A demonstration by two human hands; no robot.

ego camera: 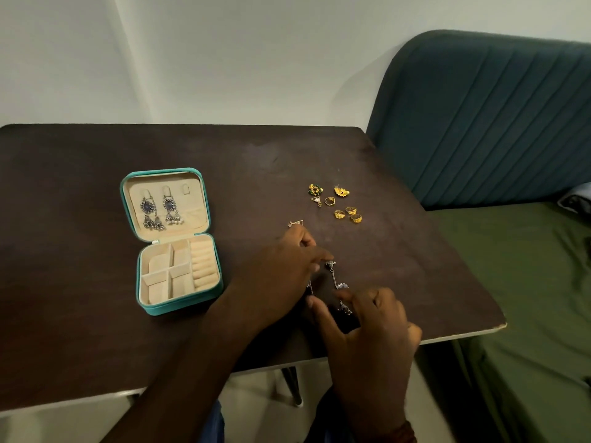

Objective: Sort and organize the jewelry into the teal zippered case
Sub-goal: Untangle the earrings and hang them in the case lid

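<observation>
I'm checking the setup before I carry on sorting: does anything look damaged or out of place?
Nothing looks damaged. One small triangular earring lies apart from the gold cluster, whose matching triangular earring sits among the gold rings.

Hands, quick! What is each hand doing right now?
Left hand: fingertips pinched on the top of the silver dangly earring.
Right hand: fingers curled over the earring's lower end; a firm grip cannot be told.

A dark wooden table [96, 314] stands beside a teal ribbed headboard [486, 123].
</observation>
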